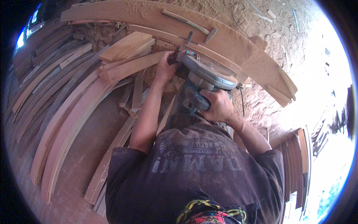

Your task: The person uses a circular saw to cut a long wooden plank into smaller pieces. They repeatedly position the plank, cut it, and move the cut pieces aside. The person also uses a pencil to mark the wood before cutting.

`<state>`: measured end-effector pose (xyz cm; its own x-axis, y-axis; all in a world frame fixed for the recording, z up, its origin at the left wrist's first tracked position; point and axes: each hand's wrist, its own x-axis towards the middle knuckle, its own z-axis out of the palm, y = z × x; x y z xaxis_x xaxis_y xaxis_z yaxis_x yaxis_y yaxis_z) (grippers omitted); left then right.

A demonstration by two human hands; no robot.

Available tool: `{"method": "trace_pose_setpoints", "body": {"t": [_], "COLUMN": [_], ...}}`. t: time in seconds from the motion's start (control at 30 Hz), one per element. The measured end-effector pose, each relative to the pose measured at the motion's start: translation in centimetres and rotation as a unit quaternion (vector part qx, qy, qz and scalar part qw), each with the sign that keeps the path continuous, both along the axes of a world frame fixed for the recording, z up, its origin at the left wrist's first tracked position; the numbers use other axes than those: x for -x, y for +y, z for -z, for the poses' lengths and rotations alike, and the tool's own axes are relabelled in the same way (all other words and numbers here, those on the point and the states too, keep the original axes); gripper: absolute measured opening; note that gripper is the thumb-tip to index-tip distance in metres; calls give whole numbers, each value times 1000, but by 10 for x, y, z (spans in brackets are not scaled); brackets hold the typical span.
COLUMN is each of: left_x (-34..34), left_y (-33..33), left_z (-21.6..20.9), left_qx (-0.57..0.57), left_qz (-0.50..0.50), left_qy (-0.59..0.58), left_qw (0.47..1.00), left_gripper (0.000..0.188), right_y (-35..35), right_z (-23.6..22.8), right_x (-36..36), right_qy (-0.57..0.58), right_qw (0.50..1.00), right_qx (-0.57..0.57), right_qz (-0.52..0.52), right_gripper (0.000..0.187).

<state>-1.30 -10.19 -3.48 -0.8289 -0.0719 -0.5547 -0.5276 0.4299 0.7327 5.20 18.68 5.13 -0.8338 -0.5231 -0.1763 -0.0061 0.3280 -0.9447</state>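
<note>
My right hand is wrapped around the dark handle of a power saw with a rounded grey metal blade guard. The blade itself is hidden under the guard. To the left of the saw, my left hand is closed at a dark upright metal part, beside the end of a pale wooden board. What its fingers grip cannot be made out. Thin wooden strips lie just beyond the saw.
A wide curved plank covered in sawdust arcs across the far side, with a hammer on it. Stacked curved timbers fill the left. More boards stand at the lower right. A cable hangs right of the saw.
</note>
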Motion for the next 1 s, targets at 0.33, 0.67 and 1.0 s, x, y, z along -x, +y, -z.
{"method": "trace_pose_setpoints", "body": {"t": [0.33, 0.67, 1.0], "left_x": [1, -2, 0], "left_y": [-2, -7, 4], "left_z": [-2, 6, -12], "left_qx": [11, 29, 35], "left_qz": [7, 10, -10], "left_qy": [17, 23, 6], "left_qw": [1000, 999, 999], "left_gripper": [50, 54, 51], "right_y": [-4, -4, -6], "right_z": [-1, -1, 3], "right_x": [4, 4, 1], "right_qy": [3, 9, 4], "right_qw": [1000, 1000, 1000], "right_qx": [1, 4, 4], "right_qz": [-1, 1, 11], "right_gripper": [25, 26, 23]}}
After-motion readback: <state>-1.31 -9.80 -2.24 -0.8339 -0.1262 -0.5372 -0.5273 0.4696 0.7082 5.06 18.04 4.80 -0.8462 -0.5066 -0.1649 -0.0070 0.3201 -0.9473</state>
